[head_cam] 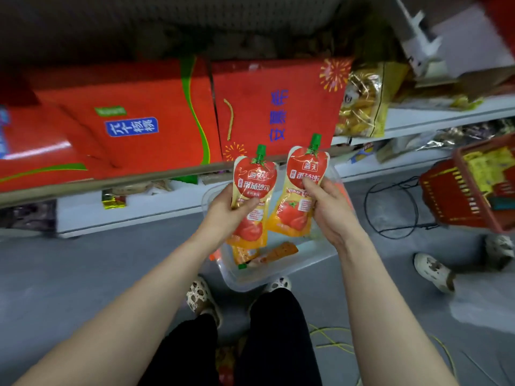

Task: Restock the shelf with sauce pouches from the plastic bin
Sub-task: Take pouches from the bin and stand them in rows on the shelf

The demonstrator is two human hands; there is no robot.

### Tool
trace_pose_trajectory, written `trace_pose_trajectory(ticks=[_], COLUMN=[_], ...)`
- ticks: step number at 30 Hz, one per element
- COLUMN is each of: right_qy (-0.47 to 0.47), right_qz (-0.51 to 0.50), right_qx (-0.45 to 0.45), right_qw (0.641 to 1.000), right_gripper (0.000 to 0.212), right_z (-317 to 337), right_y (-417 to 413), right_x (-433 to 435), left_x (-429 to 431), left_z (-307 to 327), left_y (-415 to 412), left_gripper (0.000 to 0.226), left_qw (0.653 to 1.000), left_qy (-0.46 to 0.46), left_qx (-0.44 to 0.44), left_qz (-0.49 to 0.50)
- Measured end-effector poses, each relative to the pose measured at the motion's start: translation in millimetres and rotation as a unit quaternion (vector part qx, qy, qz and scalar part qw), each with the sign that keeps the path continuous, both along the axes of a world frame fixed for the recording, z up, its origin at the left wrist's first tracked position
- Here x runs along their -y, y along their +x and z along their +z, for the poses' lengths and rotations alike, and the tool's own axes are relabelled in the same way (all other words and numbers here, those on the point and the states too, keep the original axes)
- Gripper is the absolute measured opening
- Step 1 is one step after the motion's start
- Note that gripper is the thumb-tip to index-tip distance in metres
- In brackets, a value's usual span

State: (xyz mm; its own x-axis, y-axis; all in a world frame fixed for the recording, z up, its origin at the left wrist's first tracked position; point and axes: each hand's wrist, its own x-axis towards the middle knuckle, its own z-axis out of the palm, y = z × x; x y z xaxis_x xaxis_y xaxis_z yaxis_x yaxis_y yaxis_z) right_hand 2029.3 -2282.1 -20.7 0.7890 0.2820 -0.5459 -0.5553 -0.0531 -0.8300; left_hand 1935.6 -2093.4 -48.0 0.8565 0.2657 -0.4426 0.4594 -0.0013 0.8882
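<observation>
Judged light, soft-walled and slick; best gripped at mid-body, clear of the spout. Left pouch (252, 196) pinched at mid-body by left hand (223, 215); right pouch (302, 190) pinched likewise by right hand (328, 207). Both held upright above the plastic bin (278, 277), near the shelf (125, 185). Red tomato print, yellow base, green cap.

Two hands are raised at centre frame, the left hand (223, 213) and the right hand (328, 210), each gripping one of two tomato sauce pouches: the left pouch (255, 179) and the right pouch (305, 174), each with one green cap. One clear plastic bin (278, 274) lies below them. Two red gift boxes occupy the upper shelf: one at upper left (133, 121), one at upper centre (278, 107). One red shopping basket (471, 188) sits at right.
</observation>
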Motion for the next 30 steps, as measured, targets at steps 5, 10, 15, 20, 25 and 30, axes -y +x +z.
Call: trace_pose_trajectory(ticks=[5, 10, 15, 20, 25, 30], right_qy=[0.019, 0.024, 0.049, 0.072, 0.036, 0.040], right_qz=[0.075, 0.174, 0.250, 0.284, 0.280, 0.251], right_qx=[0.100, 0.226, 0.319, 0.393, 0.405, 0.370], right_qw=[0.992, 0.958, 0.913, 0.872, 0.870, 0.894], right_gripper=[0.023, 0.019, 0.018, 0.013, 0.007, 0.015], right_z=[79.0, 170.6, 259.7, 326.5, 364.6, 369.4], right_y=[23.6, 70.7, 105.7, 126.7, 164.5, 202.9], right_x=[-13.7, -19.1, -30.2, -72.1, -134.8, -212.5], left_x=[-14.2, -3.6, -4.5, -38.8, -104.5, -168.2], left_z=[75.9, 149.4, 217.5, 277.1, 322.5, 347.1], left_y=[1.7, 23.1, 39.9, 49.9, 67.7, 87.2], left_gripper=[0.036, 0.022, 0.030, 0.030, 0.019, 0.024], left_qw=[0.993, 0.970, 0.936, 0.898, 0.867, 0.854], left_qy=[0.038, 0.076, 0.116, 0.145, 0.153, 0.150], left_qx=[0.079, 0.168, 0.267, 0.323, 0.364, 0.380], left_qz=[0.081, 0.158, 0.199, 0.262, 0.305, 0.323])
